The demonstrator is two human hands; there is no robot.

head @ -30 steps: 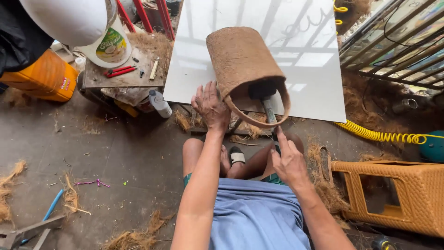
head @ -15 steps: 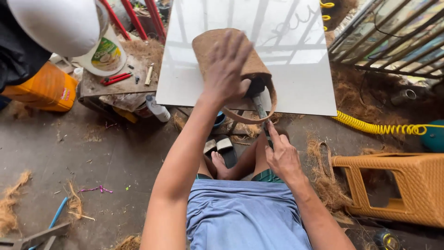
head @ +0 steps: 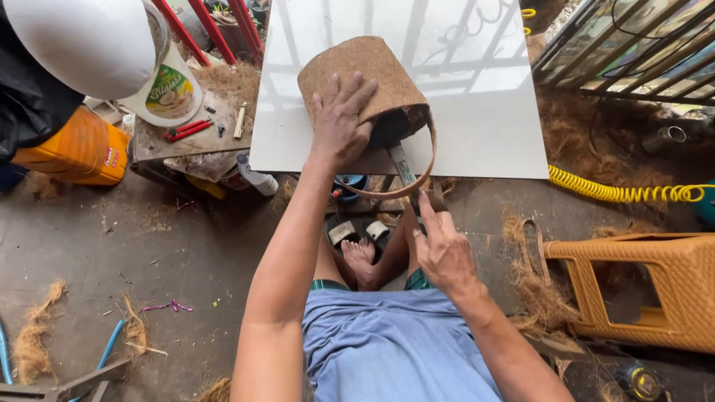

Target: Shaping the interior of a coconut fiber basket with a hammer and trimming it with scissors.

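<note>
A brown coir pot point(head: 372, 82) lies on its side on a white glossy board point(head: 477, 97), its open mouth facing me. My left hand point(head: 340, 123) presses flat on the pot's outer wall, fingers spread. My right hand point(head: 441, 249) grips the handle of a tool point(head: 403, 167) whose metal shaft reaches into the pot's mouth. A thin rim hoop rings the opening. My bare feet show below the board's front edge.
An orange woven plastic basket point(head: 648, 286) stands at the right. A yellow coiled hose point(head: 618, 192) lies beyond it. A low bench at the left holds a white jug point(head: 160, 93) and red-handled tools. An orange container point(head: 74, 149) sits far left. Coir fibre litters the concrete floor.
My left hand has climbed from the pot's rim up onto its outer wall and flattened there. My right hand has stayed on the tool handle, shifted slightly forward.
</note>
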